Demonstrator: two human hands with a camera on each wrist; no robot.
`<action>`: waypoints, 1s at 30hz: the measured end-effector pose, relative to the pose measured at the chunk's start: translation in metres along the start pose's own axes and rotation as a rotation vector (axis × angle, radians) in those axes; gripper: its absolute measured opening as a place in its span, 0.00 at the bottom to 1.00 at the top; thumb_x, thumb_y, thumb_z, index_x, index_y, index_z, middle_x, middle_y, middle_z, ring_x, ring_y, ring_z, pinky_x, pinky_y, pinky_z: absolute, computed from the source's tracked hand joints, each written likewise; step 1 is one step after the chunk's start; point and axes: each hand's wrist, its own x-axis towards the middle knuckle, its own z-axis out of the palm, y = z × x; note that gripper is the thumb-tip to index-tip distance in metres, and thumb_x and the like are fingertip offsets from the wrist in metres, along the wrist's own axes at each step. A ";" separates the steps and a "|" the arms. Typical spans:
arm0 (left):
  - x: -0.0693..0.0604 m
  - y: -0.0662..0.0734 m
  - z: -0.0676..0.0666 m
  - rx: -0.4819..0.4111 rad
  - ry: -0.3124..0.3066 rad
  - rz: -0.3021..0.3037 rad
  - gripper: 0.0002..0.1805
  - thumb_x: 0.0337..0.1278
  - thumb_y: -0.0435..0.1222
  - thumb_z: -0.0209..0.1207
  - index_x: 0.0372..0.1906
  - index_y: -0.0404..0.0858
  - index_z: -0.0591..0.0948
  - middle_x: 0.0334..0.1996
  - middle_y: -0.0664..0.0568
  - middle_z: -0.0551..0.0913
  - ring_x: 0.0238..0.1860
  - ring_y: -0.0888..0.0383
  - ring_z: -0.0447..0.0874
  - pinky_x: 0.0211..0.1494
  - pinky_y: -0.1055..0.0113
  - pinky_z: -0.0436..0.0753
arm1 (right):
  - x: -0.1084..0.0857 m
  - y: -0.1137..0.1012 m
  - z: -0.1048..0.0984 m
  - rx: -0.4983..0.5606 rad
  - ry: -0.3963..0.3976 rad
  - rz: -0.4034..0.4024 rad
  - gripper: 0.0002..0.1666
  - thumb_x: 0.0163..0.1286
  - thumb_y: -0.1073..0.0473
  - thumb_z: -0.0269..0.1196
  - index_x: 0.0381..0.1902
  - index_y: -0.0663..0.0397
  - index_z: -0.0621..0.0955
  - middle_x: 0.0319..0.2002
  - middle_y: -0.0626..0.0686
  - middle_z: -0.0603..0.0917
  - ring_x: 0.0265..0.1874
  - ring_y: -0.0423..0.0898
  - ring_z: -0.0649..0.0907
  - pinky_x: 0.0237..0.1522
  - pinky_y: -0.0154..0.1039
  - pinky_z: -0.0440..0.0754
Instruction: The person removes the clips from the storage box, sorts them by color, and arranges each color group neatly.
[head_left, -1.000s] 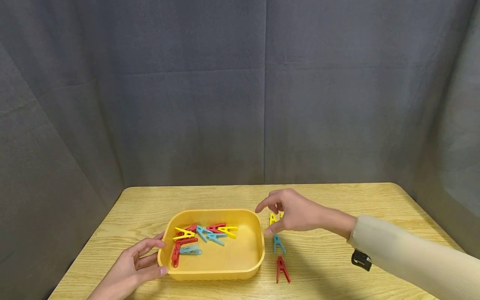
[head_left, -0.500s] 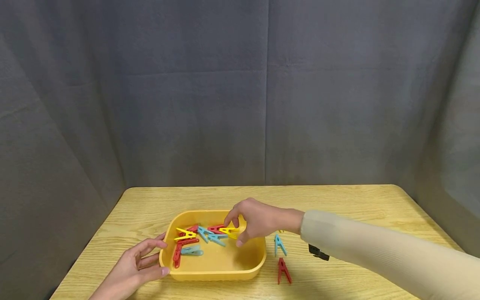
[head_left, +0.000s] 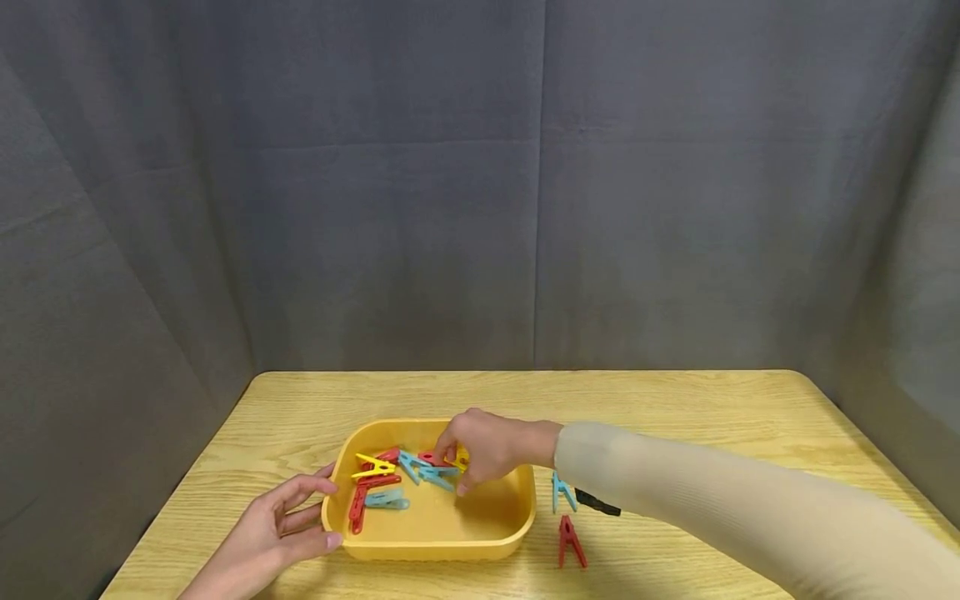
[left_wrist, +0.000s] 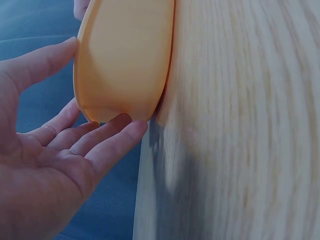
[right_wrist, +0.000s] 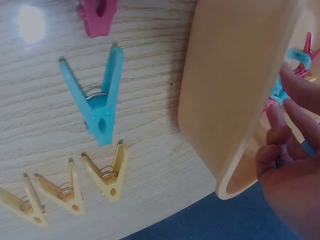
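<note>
Several red, blue and yellow clothespins lie in the yellow tray (head_left: 420, 550), mostly in its left half. My left hand (head_left: 258, 533) rests its spread thumb and fingertips against the tray's left end; in the left wrist view the hand (left_wrist: 55, 155) touches the rim and outer wall with extended fingers. Inside the tray, my right hand (head_left: 487, 446) reaches down over a yellow clothespin (head_left: 462, 457), partly hidden by it. Thumb and index fingertips stand apart around that spot. The right wrist view shows the hand (right_wrist: 295, 155) with bent fingers and nothing visibly pinched.
Right of the tray, a blue clothespin (head_left: 563, 492) and a red clothespin (head_left: 570, 542) lie on the wooden table (head_left: 675, 400). Three yellow clothespins, one of them (right_wrist: 109, 172) nearest the tray, show in the right wrist view. Dark curtains (head_left: 390, 208) hang behind.
My right hand has moved left from beside the tray's right end, over the rim and down among the clothespins. The left hand stays at the tray's left end.
</note>
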 end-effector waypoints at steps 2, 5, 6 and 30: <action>0.000 0.001 0.000 -0.010 -0.003 0.002 0.31 0.58 0.27 0.74 0.64 0.25 0.72 0.80 0.26 0.52 0.68 0.32 0.76 0.55 0.59 0.88 | 0.003 0.000 0.001 -0.010 -0.009 0.016 0.22 0.58 0.63 0.82 0.50 0.57 0.90 0.43 0.47 0.90 0.45 0.47 0.85 0.48 0.29 0.80; 0.001 0.001 0.000 -0.017 -0.003 0.006 0.31 0.59 0.27 0.73 0.63 0.25 0.72 0.80 0.27 0.53 0.68 0.32 0.76 0.55 0.59 0.88 | 0.005 -0.002 0.003 -0.011 -0.022 0.034 0.23 0.58 0.63 0.82 0.51 0.58 0.90 0.42 0.46 0.90 0.44 0.44 0.84 0.48 0.28 0.80; 0.001 0.001 0.000 -0.012 -0.002 0.003 0.31 0.59 0.27 0.73 0.63 0.25 0.72 0.80 0.27 0.53 0.68 0.32 0.76 0.55 0.59 0.88 | 0.006 -0.003 0.004 -0.009 -0.023 0.036 0.23 0.58 0.63 0.82 0.52 0.58 0.90 0.42 0.46 0.89 0.44 0.43 0.84 0.48 0.28 0.79; -0.001 0.001 0.000 0.017 0.000 -0.021 0.32 0.58 0.28 0.74 0.64 0.26 0.72 0.80 0.27 0.53 0.68 0.31 0.75 0.56 0.59 0.88 | 0.013 -0.010 0.032 0.048 0.044 0.111 0.32 0.58 0.55 0.83 0.59 0.57 0.86 0.22 0.41 0.80 0.22 0.34 0.75 0.29 0.25 0.74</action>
